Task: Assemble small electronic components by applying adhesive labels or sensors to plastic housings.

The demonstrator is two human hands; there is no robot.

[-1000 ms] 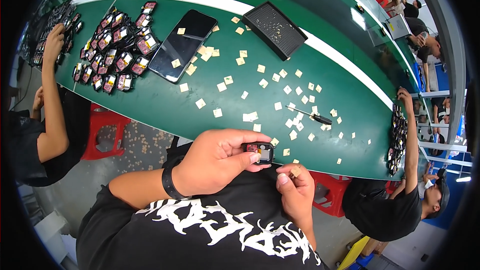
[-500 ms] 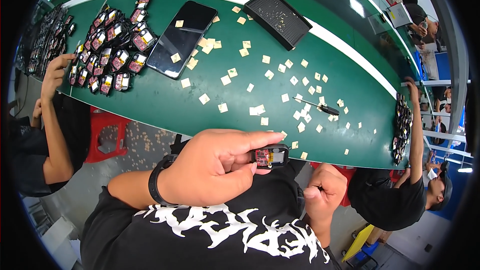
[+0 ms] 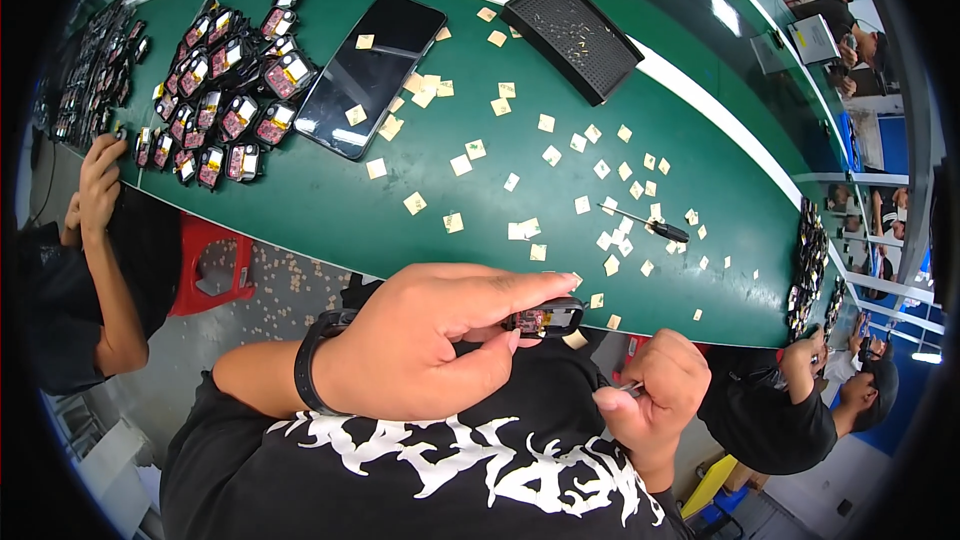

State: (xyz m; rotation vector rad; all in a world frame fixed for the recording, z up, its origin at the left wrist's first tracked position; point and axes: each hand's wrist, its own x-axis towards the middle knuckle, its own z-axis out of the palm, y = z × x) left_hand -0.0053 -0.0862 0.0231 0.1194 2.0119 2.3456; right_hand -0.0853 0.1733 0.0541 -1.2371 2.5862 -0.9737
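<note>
Between the thumb and fingers of my left hand (image 3: 425,345) is a small black device casing (image 3: 548,321), its red circuit board and a pale silver part facing up. It is held just off the table's near edge, in front of my chest. My right hand (image 3: 662,395) is closed beside it, to the right and apart from the device. A small greyish bit shows by its thumb; what it is I cannot make out. A pale square (image 3: 575,339) shows just below the casing's right end.
Many cream paper squares (image 3: 461,165) lie scattered on the green table (image 3: 330,210). A screwdriver (image 3: 650,224), a large black phone (image 3: 372,75) and a black tray (image 3: 575,38) with tiny parts rest there. Open devices (image 3: 228,58) pile up at left, more (image 3: 806,275) at right. Co-workers sit on both sides.
The device in my left hand has tipped, showing its board at a flatter angle. My right hand has shifted slightly right. The right co-worker's arm has drawn back from the far table edge.
</note>
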